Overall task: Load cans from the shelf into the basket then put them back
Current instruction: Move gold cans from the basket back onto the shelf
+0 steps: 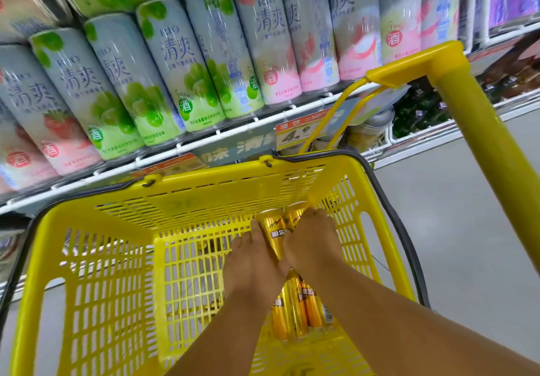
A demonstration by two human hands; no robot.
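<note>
Several gold cans point(292, 311) lie at the basket point(96, 258) bottom, around 5 o'clock. Both hands are down there: left hand point(252, 261) and right hand point(314, 244) each wrapped round an upright gold can point(274, 232). Probably full, so hefty, rigid but dentable, slick; grab mid-body. Further off at 12 o'clock, the shelf point(204, 138) holds pastel cans point(163, 68).

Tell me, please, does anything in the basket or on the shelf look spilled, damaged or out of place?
Nothing stands out. The gold cans lie on their sides in the yellow basket, with no dents or spills visible. The left hand and right hand rest on the cans there. The pastel cans on the shelf stand in tidy rows, though blurred.
</note>
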